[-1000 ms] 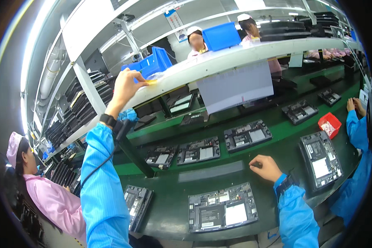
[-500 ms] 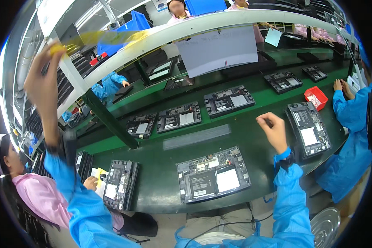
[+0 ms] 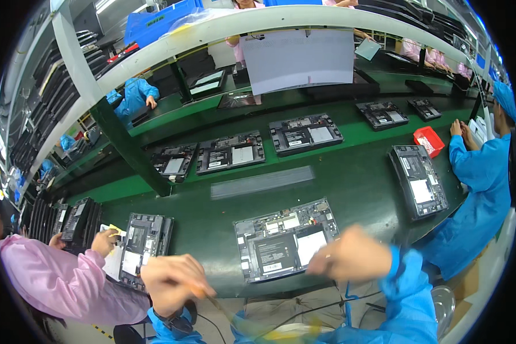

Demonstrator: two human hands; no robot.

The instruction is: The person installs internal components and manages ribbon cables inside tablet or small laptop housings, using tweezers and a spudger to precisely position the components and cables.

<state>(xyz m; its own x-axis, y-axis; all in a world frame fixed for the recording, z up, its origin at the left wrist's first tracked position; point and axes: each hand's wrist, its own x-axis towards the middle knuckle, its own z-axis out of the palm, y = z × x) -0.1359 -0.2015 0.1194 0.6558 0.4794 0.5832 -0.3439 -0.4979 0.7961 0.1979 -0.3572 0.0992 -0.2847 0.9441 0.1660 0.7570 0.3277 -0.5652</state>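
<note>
My left hand (image 3: 175, 282) is low at the near table edge, its fingers closed on one end of a translucent yellow strip (image 3: 258, 327). The strip trails to the right over my lap, smeared by motion. My right hand (image 3: 352, 256) is blurred over the lower right corner of an opened flat device (image 3: 278, 257); I cannot tell whether it touches it or how its fingers are set. That device lies in front of me with its circuit board, black battery and a white pad exposed.
Stacked opened devices stand left (image 3: 146, 241) and right (image 3: 418, 180). Several more line the green strip beyond, with a red bin (image 3: 429, 141) at right. A green post (image 3: 131, 146) rises at left. Co-workers in pink (image 3: 69, 281) and blue (image 3: 481, 160) sit on either side.
My left hand has come down from high at the upper left to the near table edge, bringing the yellow strip. My right hand has moved down and left to the device's corner. The view has shifted.
</note>
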